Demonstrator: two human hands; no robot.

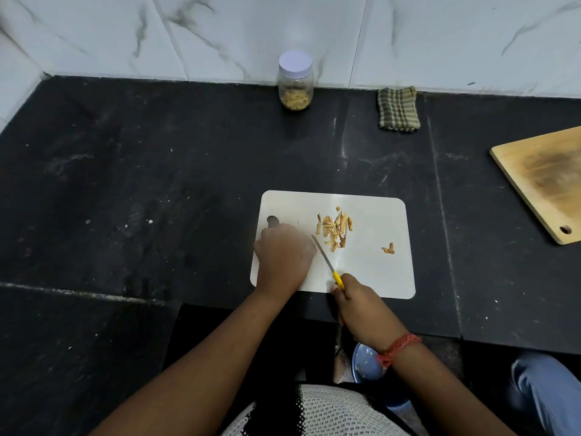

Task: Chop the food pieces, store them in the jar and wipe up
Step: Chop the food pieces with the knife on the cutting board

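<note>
Your right hand (355,297) gripped the yellow-handled knife (327,262); your left hand (283,256) curled, blurred, grip unclear, on the white board (377,272) at centre frame, beside the chopped pieces (334,228). The jar (295,80) stood at top centre.

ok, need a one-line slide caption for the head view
Right hand holds a knife beside food pieces on a white board; left hand rests on it; lidded jar behind.
</note>
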